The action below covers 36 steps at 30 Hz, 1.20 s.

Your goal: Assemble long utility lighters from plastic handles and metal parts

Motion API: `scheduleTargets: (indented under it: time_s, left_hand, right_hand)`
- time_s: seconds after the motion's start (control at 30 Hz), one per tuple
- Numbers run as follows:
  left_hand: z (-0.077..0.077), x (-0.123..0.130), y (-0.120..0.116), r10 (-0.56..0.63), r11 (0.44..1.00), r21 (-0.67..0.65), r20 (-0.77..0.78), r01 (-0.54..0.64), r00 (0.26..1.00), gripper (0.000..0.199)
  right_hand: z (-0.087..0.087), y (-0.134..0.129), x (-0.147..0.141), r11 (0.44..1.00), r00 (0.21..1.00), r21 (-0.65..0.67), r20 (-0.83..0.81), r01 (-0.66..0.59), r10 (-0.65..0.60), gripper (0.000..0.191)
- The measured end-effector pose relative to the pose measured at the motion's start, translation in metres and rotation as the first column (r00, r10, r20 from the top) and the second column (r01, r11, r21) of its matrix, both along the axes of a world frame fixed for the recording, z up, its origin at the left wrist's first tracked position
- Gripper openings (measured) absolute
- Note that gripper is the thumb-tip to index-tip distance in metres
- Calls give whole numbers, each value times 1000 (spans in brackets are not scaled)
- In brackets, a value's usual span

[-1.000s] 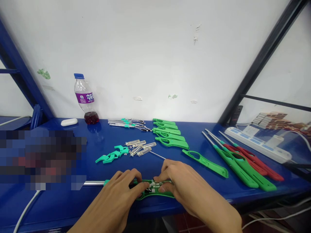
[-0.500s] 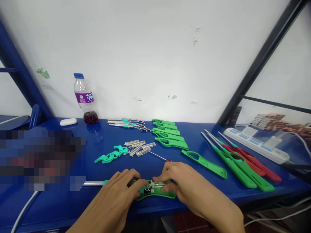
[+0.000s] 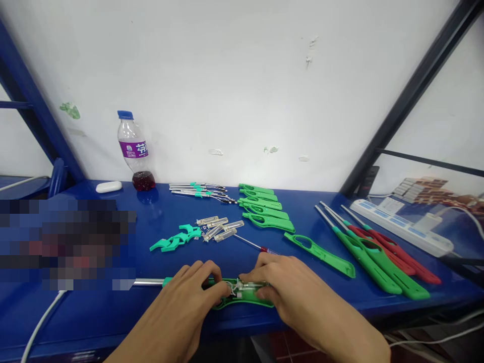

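Observation:
A green half shell of a long-nosed lighter (image 3: 249, 301) lies open side up at the table's front edge, its metal tube (image 3: 149, 282) pointing left. My left hand (image 3: 192, 292) is closed on the shell's left part, thumb and fingertips pressing over the teal trigger area and thin wires. My right hand (image 3: 278, 277) pinches a clear fuel tank (image 3: 247, 285) that sits in the shell's right part. How firmly the tank is seated I cannot tell. A screwdriver (image 3: 260, 248) lies just behind my right hand. Beyond it is a loose green half shell (image 3: 321, 255).
Several clear tanks (image 3: 227, 234), teal triggers (image 3: 177, 239), metal tubes with wires (image 3: 198, 193) and green shells (image 3: 268, 222) lie behind my hands. Closed green and red lighters (image 3: 381, 259) and a power strip (image 3: 404, 229) are right. A drink bottle (image 3: 136, 151) stands back left.
My left thumb and fingers have shifted slightly over the wires, and more of the shell's middle shows. My right hand stays on the tank. The camera view has moved a little.

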<state>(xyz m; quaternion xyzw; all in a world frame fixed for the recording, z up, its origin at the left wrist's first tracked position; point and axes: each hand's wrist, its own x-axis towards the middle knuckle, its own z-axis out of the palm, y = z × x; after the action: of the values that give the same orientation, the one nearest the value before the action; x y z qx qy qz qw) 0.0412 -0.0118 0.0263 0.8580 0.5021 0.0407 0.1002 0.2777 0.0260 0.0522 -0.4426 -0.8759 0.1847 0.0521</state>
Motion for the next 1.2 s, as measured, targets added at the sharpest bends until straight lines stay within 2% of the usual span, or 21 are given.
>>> scheduleTargets:
  time_s: [0.13,0.3,0.5,0.63,0.8,1.03,1.2]
  left_hand:
    - [2,2,2,0,999,-37,2,0,1000,68]
    - [2,2,2,-9,1000,-14,1,9,1000,64]
    - [-7,-1,2,-11,998,54,39,9,999,53]
    - [-14,-2,4,-4,995,99,70,-3,998,48]
    - [-16,-3,3,-6,992,123,95,-6,995,45]
    - [-10,-1,4,5,999,34,44,-7,999,49]
    - [-4,1,3,7,1000,8,-21,-6,1000,49]
  right_hand:
    - [-3,1,-4,1000,999,16,52,6,-7,41]
    - [1,3,-1,999,1000,10,3,31,-31,38]
    - [9,3,0,999,999,37,48,3,-5,28]
    - [13,0,-1,997,998,72,51,-30,26,34]
    - [11,-1,1,996,996,80,91,-32,25,37]
    - [4,-1,-7,988,988,155,152,-4,-20,33]
    - [5,1,-6,992,988,123,153,-14,-5,29]
